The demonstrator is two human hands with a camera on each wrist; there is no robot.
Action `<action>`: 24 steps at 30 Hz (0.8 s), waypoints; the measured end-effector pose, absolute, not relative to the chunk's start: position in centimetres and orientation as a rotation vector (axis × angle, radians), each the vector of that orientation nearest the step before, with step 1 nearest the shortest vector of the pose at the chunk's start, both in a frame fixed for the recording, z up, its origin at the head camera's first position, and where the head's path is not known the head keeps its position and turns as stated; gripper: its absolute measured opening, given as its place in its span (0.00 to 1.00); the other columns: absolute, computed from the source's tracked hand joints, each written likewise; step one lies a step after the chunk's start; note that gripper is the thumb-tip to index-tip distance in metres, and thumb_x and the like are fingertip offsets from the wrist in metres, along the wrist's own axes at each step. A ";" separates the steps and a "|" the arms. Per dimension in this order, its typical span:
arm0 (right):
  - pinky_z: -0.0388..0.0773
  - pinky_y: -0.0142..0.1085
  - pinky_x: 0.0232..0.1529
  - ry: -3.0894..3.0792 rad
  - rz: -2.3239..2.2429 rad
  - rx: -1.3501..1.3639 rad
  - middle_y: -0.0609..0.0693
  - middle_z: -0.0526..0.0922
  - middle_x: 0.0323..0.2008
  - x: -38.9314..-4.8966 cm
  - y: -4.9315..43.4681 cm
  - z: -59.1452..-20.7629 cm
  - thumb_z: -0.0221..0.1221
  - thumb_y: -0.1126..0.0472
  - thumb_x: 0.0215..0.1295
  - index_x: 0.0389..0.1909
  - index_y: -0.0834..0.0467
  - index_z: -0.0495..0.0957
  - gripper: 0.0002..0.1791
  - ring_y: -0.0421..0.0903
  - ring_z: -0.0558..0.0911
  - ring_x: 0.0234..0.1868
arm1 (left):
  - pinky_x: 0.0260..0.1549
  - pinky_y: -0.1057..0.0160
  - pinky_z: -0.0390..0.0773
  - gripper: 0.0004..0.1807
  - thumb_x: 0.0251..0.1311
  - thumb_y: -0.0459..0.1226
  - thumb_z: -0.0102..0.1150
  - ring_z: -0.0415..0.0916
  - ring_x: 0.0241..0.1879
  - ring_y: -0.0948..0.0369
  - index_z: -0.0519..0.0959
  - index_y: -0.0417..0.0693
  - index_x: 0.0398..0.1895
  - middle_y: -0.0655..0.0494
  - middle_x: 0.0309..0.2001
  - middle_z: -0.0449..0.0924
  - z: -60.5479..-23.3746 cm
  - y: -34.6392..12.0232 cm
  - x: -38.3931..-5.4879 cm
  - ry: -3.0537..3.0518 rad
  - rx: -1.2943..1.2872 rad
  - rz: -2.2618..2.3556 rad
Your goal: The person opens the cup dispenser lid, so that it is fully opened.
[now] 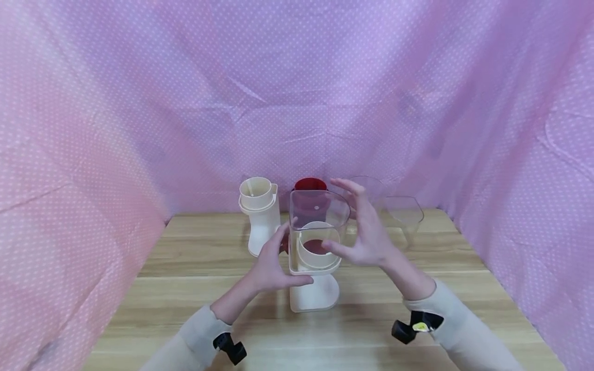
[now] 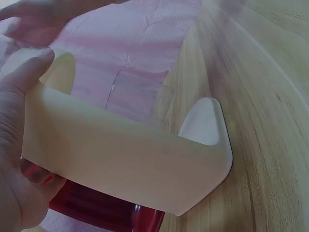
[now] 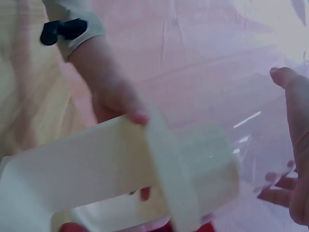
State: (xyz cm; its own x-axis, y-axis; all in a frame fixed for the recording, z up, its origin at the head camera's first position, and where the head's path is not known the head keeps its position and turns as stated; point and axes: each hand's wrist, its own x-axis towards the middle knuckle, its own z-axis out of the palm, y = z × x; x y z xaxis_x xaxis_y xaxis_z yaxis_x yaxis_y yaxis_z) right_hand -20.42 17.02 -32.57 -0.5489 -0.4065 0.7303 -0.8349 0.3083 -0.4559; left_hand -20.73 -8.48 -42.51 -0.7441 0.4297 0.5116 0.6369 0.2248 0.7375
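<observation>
A cream plastic stand (image 1: 312, 296) with a broad foot and a round collar stands upright on the table in the middle. My left hand (image 1: 274, 265) grips its upper part, thumb across the near side and fingers round the left. Over the collar sits a clear plastic container (image 1: 301, 208), its walls rising around the cream ring (image 1: 320, 260). My right hand (image 1: 364, 234) is spread beside the container's right side, fingers extended and thumb out in front. In the right wrist view, those fingers (image 3: 277, 195) are uncurled next to the clear wall.
Another cream stand (image 1: 263, 226) is at the back left. Directly behind the work stands a red one (image 1: 310, 184), partly hidden. Two more clear containers, one in front (image 1: 405, 210), stand at the back right. Pink dotted cloth (image 1: 297, 118) surrounds the wooden table (image 1: 185, 288).
</observation>
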 end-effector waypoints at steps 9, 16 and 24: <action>0.83 0.48 0.62 -2.455 0.872 1.328 0.49 0.81 0.63 -21.8 14.8 -26.3 0.79 0.46 0.54 0.73 0.54 0.69 0.47 0.48 0.83 0.61 | 0.54 0.59 0.86 0.55 0.37 0.44 0.90 0.82 0.53 0.62 0.69 0.53 0.73 0.56 0.56 0.84 -42.7 -8.5 -20.5 -2.351 -0.931 -1.619; 0.84 0.41 0.59 -2.600 0.913 1.304 0.48 0.85 0.56 -21.3 14.3 -25.6 0.80 0.48 0.51 0.68 0.53 0.75 0.43 0.44 0.84 0.56 | 0.51 0.58 0.88 0.50 0.35 0.46 0.91 0.82 0.52 0.63 0.74 0.57 0.67 0.60 0.54 0.84 -42.5 -8.5 -20.4 -2.378 -0.884 -1.606; 0.83 0.43 0.57 -2.591 0.982 1.269 0.45 0.85 0.55 -20.4 14.1 -25.3 0.82 0.50 0.48 0.66 0.51 0.78 0.41 0.43 0.84 0.55 | 0.42 0.62 0.89 0.49 0.31 0.48 0.92 0.78 0.44 0.65 0.75 0.55 0.62 0.61 0.47 0.81 -42.2 -8.5 -20.6 -2.385 -0.890 -1.514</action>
